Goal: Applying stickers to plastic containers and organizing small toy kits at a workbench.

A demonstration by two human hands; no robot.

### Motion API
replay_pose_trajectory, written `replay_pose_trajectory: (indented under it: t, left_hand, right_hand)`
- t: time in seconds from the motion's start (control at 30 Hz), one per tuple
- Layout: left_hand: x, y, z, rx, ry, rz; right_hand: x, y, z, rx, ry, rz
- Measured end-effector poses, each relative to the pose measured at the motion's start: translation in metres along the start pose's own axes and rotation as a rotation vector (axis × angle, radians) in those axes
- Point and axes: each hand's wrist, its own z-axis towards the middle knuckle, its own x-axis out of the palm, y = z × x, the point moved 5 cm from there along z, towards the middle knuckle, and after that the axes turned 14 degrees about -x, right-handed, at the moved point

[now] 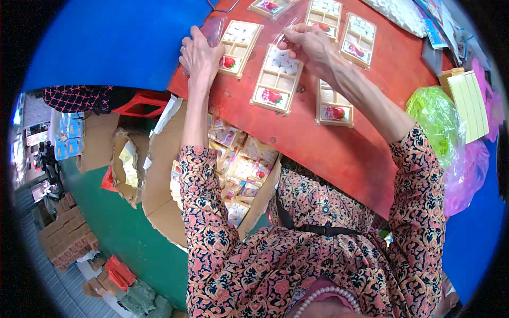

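Note:
My left hand [199, 57] is at the table's left edge, its fingers curled on a clear plastic cover [214, 31]. Just right of it lies a cream compartment tray [242, 43], with white pieces at the far end and a red fruit card at the near end. My right hand [313, 46] pinches another clear cover [287, 32] over the far end of a second tray [278, 79]. Beneath my right forearm, a third tray [335, 113] is partly hidden. Further trays, including a fourth tray [358, 40], lie beyond my right hand.
The red table [350, 164] holds a heap of white pieces [398, 15] at the far right. Green plastic bags [435, 114] and pink bags [466, 180] crowd its right side. Below its left edge, an open cardboard box [164, 175] contains many filled trays [238, 169].

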Motion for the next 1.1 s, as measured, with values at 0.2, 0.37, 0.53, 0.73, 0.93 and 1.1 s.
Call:
replay_pose_trajectory:
  t: [0.2, 0.37, 0.53, 0.73, 0.93, 1.1]
  left_hand:
    - [-0.026, 0.026, -0.006, -0.059, -0.058, -0.256]
    - [-0.034, 0.052, -0.026, -0.371, 0.321, -0.844]
    - [-0.033, 0.044, -0.029, -0.277, 0.337, -0.859]
    - [-0.025, 0.027, -0.03, -0.139, 0.202, -0.577]
    - [-0.023, 0.012, -0.04, -0.074, 0.137, -0.315]
    - [-0.016, 0.011, -0.04, -0.056, 0.164, -0.252]
  right_hand:
    - [0.035, -0.02, 0.004, 0.065, 0.098, 0.055]
    - [0.062, -0.041, 0.013, 0.185, 0.129, 0.1]
    - [0.074, -0.047, 0.023, 0.202, 0.118, 0.146]
    - [0.07, -0.053, 0.019, 0.36, -0.008, 0.041]
    - [0.065, -0.048, 0.009, 0.393, -0.079, -0.085]
    - [0.062, -0.036, 0.009, 0.358, 0.157, -0.367]
